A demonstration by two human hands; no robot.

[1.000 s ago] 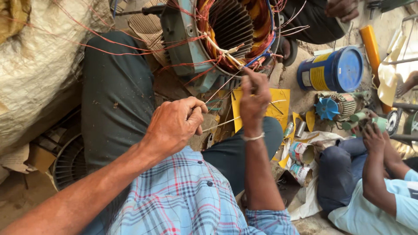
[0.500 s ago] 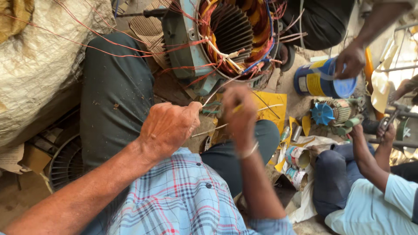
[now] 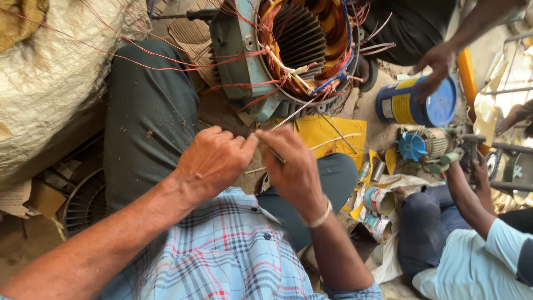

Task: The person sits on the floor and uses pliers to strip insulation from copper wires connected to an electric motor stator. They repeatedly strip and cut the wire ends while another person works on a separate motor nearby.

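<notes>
Woven off-white plastic sacking bulges at the far left, with thin red copper wires running across it toward the centre. Next comes the person's left hand, curled almost fully shut, its thumb and forefinger pinched at the tip against the right hand. Between the two hands lies a thin pale wire lead that slants up to the pale green metal motor stator with copper windings standing just above, between the person's dark green trouser knees. The right hand, wearing a pale band at the wrist, is also closed, fingers folded around the lower end of that lead; whether a small tool sits in the grip cannot be told. One yellow sheet lies flat under the stator's front edge. Further right, two small open tins stand close together on the ground. Above them, one blue and yellow cylindrical can lies on its side, with another person's hand resting on its top. One small rotor with a blue plastic fan lies below the can. At the far right, a second seated person in a light blue shirt reaches toward it.
</notes>
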